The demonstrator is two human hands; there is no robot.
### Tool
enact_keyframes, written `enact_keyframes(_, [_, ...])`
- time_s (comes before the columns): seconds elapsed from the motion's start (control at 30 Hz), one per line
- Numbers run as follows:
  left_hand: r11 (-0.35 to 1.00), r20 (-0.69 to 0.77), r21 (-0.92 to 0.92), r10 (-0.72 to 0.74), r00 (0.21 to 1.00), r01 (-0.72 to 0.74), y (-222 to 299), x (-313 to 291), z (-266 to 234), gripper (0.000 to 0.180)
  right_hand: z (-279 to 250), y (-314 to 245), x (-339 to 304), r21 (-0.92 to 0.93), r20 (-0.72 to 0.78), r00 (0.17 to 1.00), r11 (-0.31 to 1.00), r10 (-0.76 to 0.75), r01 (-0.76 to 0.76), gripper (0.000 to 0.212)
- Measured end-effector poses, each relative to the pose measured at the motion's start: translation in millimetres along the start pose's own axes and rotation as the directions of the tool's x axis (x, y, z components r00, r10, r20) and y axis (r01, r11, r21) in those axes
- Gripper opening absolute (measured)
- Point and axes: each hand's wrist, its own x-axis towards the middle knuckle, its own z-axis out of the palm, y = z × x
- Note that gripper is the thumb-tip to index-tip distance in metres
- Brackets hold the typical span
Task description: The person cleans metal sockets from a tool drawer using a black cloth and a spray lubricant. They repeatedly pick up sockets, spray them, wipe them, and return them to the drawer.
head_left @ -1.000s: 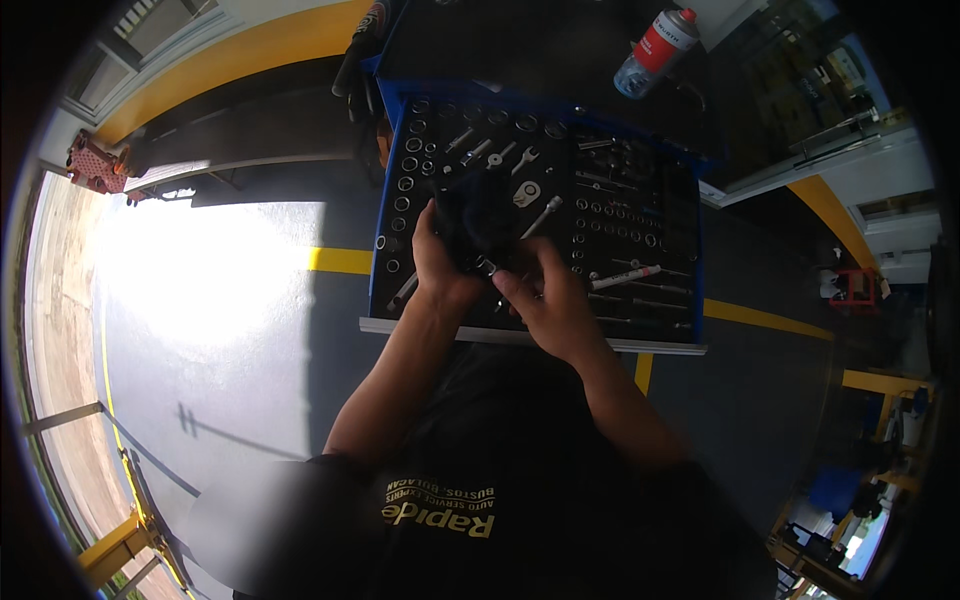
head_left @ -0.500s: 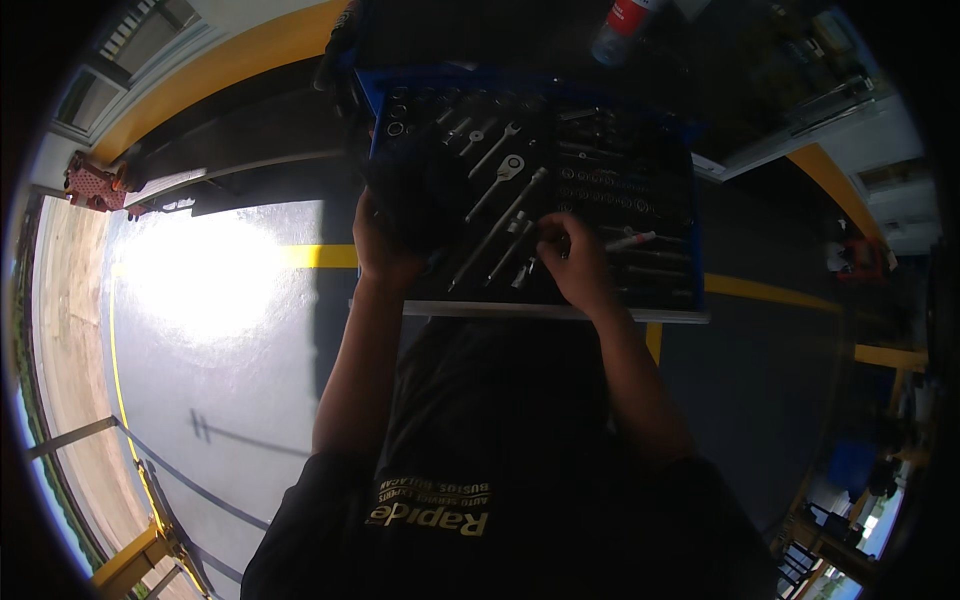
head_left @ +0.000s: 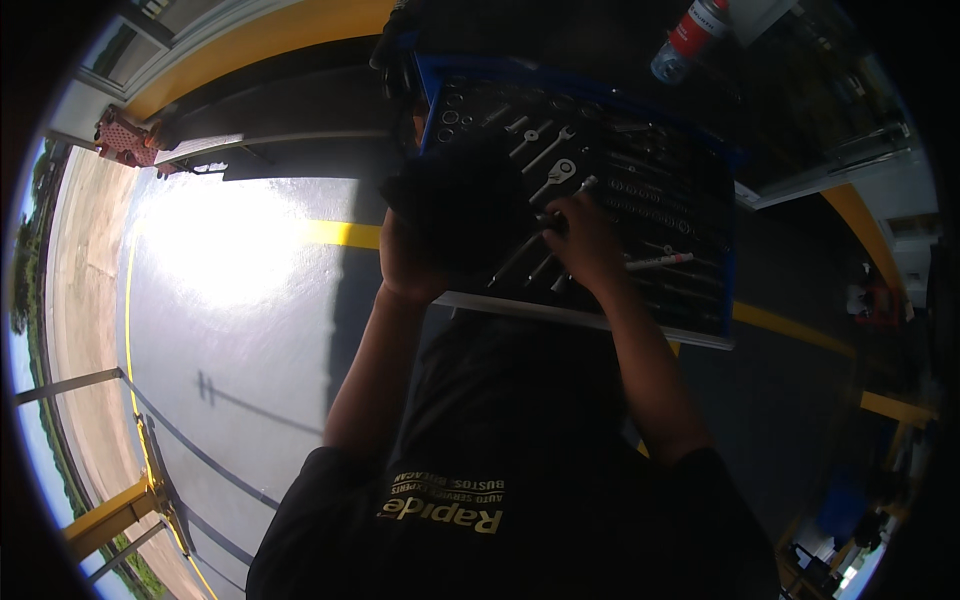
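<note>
A pulled-out blue tool drawer (head_left: 733,265) lies before me, its black inlay filled with chrome tools. My left hand (head_left: 405,262) is closed on a dark, soft-looking black bundle (head_left: 462,205), which covers the drawer's left part; its kind is lost in shadow, and most of my fingers are hidden. My right hand (head_left: 588,240) reaches over the middle of the drawer with thumb and fingers pinched together. Something small and shiny shows at those fingertips, too dark to name. Beyond them lie a ratchet (head_left: 562,172) and a combination wrench (head_left: 550,148).
Rows of sockets (head_left: 648,205) fill the right side of the inlay, with a pale marker-like stick (head_left: 660,261) nearer me. A red-labelled spray can (head_left: 690,40) stands beyond the drawer. Strong sunlight glares on the grey floor (head_left: 230,330) to the left.
The view has shifted, so the drawer sits farther right and tilted. My left hand and the black bundle have moved right across the drawer. My right fingers have closed into a tighter pinch.
</note>
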Motion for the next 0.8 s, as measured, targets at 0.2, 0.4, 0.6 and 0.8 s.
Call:
enact_keyframes(0.2, [0.995, 0.147, 0.090, 0.033, 0.989, -0.046, -2, -11, -18, 0.068, 0, -4, 4, -0.153, 0.021, 0.990, 0.978, -0.139, 0.140, 0.035])
enact_keyframes(0.4, [0.216, 0.249, 0.923, 0.295, 0.923, -0.318, -3, -21, -83, 0.066, -23, 3, -10, 0.541, -0.063, 0.986, 0.836, 0.153, -0.095, 0.033])
enact_keyframes(0.6, [0.729, 0.082, 0.677, 0.058, 0.995, -0.098, -37, -6, -6, 0.059, -155, -86, -38, 0.690, -0.450, 0.891, 0.607, -0.067, 0.394, 0.022])
enact_keyframes(0.8, [-0.319, 0.317, 0.906, 0.078, 0.945, -0.278, -65, 2, 54, 0.057, -48, -68, -56, 0.024, -0.349, 0.785, 0.832, -0.512, 0.554, 0.032])
